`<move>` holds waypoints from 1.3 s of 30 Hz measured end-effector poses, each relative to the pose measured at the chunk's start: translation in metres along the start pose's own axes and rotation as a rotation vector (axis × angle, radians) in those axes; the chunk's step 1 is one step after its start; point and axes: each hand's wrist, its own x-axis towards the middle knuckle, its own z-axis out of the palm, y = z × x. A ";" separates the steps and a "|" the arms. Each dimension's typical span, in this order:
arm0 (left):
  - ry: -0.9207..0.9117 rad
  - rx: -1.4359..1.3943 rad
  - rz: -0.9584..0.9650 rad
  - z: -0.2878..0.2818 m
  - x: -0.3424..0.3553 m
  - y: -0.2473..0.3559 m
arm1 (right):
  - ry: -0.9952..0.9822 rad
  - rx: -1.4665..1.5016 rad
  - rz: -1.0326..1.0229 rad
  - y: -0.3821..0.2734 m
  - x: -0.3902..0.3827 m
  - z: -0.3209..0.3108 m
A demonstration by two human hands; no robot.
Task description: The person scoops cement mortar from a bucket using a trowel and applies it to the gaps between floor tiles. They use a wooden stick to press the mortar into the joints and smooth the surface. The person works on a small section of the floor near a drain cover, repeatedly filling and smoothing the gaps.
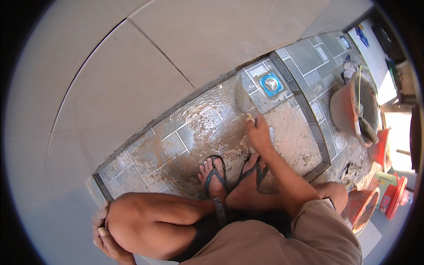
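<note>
My right hand (258, 132) is closed on the pale handle of a trowel, whose thin metal blade (244, 99) reaches over the wet, muddy tiled floor (176, 141) toward the wall, just left of a square drain (270, 85) with a blue surround. My left hand (106, 234), greyed with dust, is curled round the side of my bent left knee (137, 221). My feet in dark flip-flops (212, 174) rest on the tiles below the trowel. A small pale patch or object beside my right hand is too unclear to name.
A large tiled wall (145, 53) runs along the top and left. Beyond a dark raised edge (309, 119) at right stand a big mortar-stained bucket (346, 106), smaller red buckets (360, 207), a green-and-red container (384, 190) and crumpled material (351, 172). A bright opening lies at far right.
</note>
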 end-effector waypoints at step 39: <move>-0.014 0.081 -0.058 0.025 0.002 0.044 | -0.096 -0.799 -0.886 -0.012 0.197 -0.106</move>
